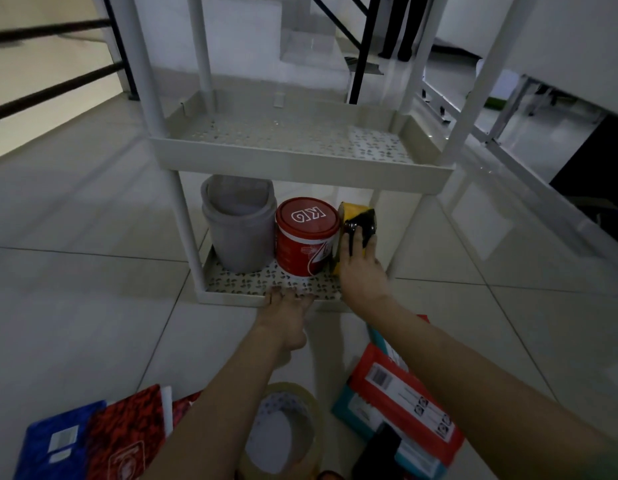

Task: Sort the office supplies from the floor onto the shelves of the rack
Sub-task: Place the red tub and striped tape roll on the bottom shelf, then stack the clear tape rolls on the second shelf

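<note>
The right hand (361, 268) grips the stiff, light yellow-and-black tape roll (357, 225) by its rim, while the left hand (286, 311) rests flat-fingered on the bottom shelf (231, 294) edge.

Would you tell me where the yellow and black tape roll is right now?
The yellow and black tape roll stands on the rack's bottom shelf, at its right end beside the red tub, under the right hand.

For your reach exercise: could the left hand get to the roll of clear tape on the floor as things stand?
Probably yes. The left hand rests open on the bottom shelf's front rim, holding nothing, and the clear tape roll lies uncovered on the floor beside that forearm; drawing the hand back should reach it.
</note>
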`<state>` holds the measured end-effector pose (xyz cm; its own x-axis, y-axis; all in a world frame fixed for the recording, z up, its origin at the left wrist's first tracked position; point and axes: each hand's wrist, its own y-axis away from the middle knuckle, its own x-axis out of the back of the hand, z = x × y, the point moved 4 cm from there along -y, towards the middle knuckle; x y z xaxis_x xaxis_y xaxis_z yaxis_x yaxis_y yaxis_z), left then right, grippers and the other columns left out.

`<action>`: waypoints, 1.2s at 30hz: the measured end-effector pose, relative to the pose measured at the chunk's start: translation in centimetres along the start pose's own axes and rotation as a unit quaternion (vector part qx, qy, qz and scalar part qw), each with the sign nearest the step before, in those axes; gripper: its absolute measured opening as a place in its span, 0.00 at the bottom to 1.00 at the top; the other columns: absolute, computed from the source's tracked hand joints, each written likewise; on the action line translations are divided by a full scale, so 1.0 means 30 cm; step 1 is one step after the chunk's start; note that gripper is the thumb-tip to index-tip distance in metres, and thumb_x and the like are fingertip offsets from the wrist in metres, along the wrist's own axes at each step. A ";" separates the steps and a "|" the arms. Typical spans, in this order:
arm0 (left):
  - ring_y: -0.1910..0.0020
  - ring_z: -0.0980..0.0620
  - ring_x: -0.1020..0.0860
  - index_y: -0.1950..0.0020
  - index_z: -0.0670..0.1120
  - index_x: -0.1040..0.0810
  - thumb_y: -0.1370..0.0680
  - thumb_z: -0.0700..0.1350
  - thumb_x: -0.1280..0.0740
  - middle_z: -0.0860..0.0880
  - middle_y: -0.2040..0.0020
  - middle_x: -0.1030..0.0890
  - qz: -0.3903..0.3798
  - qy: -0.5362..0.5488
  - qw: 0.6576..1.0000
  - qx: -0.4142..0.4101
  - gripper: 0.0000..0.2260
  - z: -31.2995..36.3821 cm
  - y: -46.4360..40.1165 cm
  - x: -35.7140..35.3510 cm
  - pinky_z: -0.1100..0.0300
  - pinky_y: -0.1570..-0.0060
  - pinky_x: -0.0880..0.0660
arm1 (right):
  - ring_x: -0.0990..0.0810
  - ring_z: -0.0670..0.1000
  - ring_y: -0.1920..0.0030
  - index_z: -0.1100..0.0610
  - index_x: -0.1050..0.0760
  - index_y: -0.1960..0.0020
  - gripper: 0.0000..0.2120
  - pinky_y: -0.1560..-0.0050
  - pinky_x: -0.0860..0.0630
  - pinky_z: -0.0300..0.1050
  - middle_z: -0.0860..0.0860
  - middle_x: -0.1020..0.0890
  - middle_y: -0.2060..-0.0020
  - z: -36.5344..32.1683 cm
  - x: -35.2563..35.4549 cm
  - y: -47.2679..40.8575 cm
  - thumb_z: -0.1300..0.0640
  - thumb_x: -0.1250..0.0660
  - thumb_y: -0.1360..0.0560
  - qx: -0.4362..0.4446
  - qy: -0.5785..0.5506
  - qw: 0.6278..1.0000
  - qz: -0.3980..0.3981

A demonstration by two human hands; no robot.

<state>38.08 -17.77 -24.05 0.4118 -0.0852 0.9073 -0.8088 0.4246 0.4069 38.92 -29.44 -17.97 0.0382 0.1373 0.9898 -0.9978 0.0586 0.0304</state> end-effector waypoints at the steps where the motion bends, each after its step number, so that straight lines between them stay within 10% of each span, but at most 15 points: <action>1: 0.25 0.36 0.52 0.23 0.48 0.55 0.25 0.44 0.37 0.39 0.24 0.50 0.001 -0.014 1.000 -0.002 0.36 -0.002 0.009 -0.005 0.46 0.25 0.56 | 0.52 0.68 0.26 0.66 0.60 0.24 0.30 0.33 0.34 0.55 0.66 0.56 0.25 -0.007 0.005 0.002 0.61 0.48 0.19 0.005 0.007 1.000 -0.003; 11: 0.24 0.39 0.59 0.24 0.43 0.62 0.20 0.42 0.44 0.41 0.23 0.60 -0.036 -0.092 0.995 0.020 0.32 0.014 0.078 0.014 0.45 0.26 0.58 | 0.56 0.68 0.26 0.60 0.57 0.23 0.32 0.29 0.44 0.61 0.63 0.54 0.25 0.020 0.052 0.027 0.60 0.43 0.21 0.010 0.039 0.998 -0.047; 20: 0.45 0.48 0.31 0.27 0.39 0.40 0.19 0.42 0.48 0.40 0.29 0.34 -0.161 -0.112 0.980 0.029 0.20 0.011 0.246 0.103 0.57 0.48 0.33 | 0.48 0.65 0.26 0.58 0.48 0.25 0.30 0.29 0.39 0.61 0.61 0.44 0.27 0.012 0.091 0.175 0.56 0.40 0.22 0.088 0.052 0.981 -0.165; 27: 0.36 0.41 0.30 0.24 0.42 0.50 0.19 0.42 0.45 0.38 0.30 0.35 -0.169 -0.118 0.979 0.000 0.25 0.057 0.463 0.086 0.50 0.45 0.30 | 0.38 0.61 0.31 0.55 0.44 0.25 0.28 0.35 0.34 0.54 0.61 0.38 0.30 -0.117 0.138 0.404 0.54 0.39 0.22 0.215 0.093 0.948 -0.215; 36: 0.31 0.42 0.32 0.28 0.39 0.36 0.21 0.46 0.38 0.40 0.29 0.34 -0.196 -0.176 0.963 -0.053 0.23 0.118 0.626 -0.071 0.51 0.34 0.33 | 0.32 0.59 0.34 0.59 0.38 0.28 0.23 0.38 0.31 0.51 0.60 0.32 0.32 -0.215 0.142 0.594 0.55 0.40 0.21 0.289 0.132 0.916 -0.246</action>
<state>20.54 -12.81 -17.97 0.4940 -0.5508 0.6728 -0.5645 0.3854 0.7300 21.66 -21.43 -14.09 0.4267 0.4739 0.7703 -0.7149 -0.3450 0.6082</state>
